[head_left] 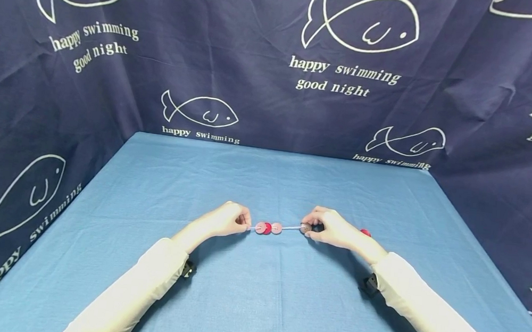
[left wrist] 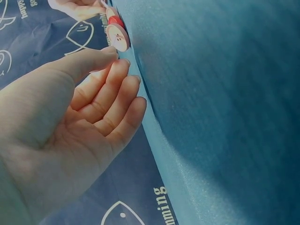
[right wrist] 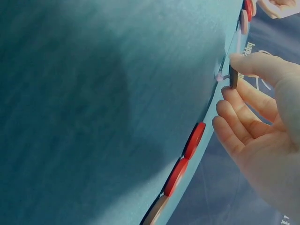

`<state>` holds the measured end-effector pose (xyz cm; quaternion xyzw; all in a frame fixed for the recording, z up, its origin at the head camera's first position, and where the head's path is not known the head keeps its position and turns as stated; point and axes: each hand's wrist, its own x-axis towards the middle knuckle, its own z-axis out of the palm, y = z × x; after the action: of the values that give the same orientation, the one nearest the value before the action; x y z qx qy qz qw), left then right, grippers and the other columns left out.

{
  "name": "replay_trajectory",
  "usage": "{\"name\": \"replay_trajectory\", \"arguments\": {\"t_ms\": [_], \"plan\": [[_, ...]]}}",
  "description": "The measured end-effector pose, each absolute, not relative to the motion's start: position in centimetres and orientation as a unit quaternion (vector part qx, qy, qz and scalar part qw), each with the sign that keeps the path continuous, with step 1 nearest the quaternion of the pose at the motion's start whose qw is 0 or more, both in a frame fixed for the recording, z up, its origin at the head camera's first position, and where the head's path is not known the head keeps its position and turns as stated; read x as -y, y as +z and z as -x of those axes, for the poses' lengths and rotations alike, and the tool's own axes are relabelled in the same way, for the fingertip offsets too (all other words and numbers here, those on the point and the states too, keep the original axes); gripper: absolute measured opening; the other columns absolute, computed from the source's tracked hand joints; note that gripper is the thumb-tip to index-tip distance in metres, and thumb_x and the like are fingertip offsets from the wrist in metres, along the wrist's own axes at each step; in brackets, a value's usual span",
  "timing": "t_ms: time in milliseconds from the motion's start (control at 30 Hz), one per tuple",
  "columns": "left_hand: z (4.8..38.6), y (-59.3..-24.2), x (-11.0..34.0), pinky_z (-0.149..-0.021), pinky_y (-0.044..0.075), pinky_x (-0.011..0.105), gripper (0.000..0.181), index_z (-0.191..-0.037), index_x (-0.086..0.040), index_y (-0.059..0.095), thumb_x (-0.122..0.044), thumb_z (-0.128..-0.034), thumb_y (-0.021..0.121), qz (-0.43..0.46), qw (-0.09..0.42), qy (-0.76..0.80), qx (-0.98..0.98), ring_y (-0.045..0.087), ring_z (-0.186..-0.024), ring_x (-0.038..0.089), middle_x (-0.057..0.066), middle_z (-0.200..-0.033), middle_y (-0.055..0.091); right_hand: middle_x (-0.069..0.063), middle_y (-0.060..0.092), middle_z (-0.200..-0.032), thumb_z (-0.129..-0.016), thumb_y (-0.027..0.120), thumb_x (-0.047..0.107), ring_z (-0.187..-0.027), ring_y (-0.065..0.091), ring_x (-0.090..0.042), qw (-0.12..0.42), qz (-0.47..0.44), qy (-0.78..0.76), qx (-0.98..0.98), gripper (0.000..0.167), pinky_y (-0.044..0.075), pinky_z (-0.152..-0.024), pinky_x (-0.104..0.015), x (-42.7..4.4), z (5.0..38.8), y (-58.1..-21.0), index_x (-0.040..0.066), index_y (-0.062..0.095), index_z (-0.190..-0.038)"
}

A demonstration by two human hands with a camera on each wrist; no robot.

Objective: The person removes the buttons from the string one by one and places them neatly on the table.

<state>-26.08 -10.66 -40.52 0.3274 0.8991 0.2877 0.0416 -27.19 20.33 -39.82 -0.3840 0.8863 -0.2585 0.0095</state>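
A pale cord [head_left: 291, 228] stretches between the two hands. Threaded along it are a pink button [head_left: 260, 228], a red button [head_left: 268, 229] and another pink button [head_left: 276, 228], close together toward the left. My left hand [head_left: 231, 220] pinches the cord's left end between thumb and forefinger, just beside the first pink button [left wrist: 118, 38]. At the right, thumb and forefinger of my right hand [head_left: 332, 228] pinch a dark brown button [right wrist: 233, 77] by its edge. A short bit of the cord's tip [right wrist: 219, 76] sticks out from the brown button's face.
In the right wrist view, two red buttons [right wrist: 195, 140] and a tan button [right wrist: 156, 211] lie in a row on the blue tablecloth [head_left: 244, 292]. From the head, one red button [head_left: 366, 233] shows behind the right wrist. Dark blue fish-print curtains [head_left: 256, 69] enclose the table.
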Motion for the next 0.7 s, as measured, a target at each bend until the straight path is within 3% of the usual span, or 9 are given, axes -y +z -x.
{"name": "replay_trajectory", "arguments": {"t_ms": [333,700], "plan": [[26.11,-40.49,10.71,-0.062,0.045,0.016,0.006,-0.077,-0.009,0.065,-0.008,-0.0823,0.066,-0.332,0.04,0.293,-0.896,0.054,-0.064,0.002,-0.001,-0.07,0.064,0.0,0.059,-0.082,-0.078,0.072,0.009,-0.076,0.057,-0.017,0.0,0.378,-0.262,-0.888,0.019,0.049,-0.071,-0.03,-20.83,27.17,-39.57,0.008,0.07,-0.096],[26.19,-40.79,10.75,-0.062,0.046,0.016,0.006,-0.076,-0.009,0.065,-0.009,-0.0824,0.066,-0.337,0.034,0.292,-0.895,0.055,-0.064,0.002,-0.002,-0.07,0.064,-0.003,0.06,-0.083,-0.078,0.072,0.008,-0.076,0.058,-0.02,-0.001,0.375,-0.255,-0.891,0.02,0.048,-0.07,-0.034,-21.18,26.8,-39.41,0.004,0.069,-0.098]]}}
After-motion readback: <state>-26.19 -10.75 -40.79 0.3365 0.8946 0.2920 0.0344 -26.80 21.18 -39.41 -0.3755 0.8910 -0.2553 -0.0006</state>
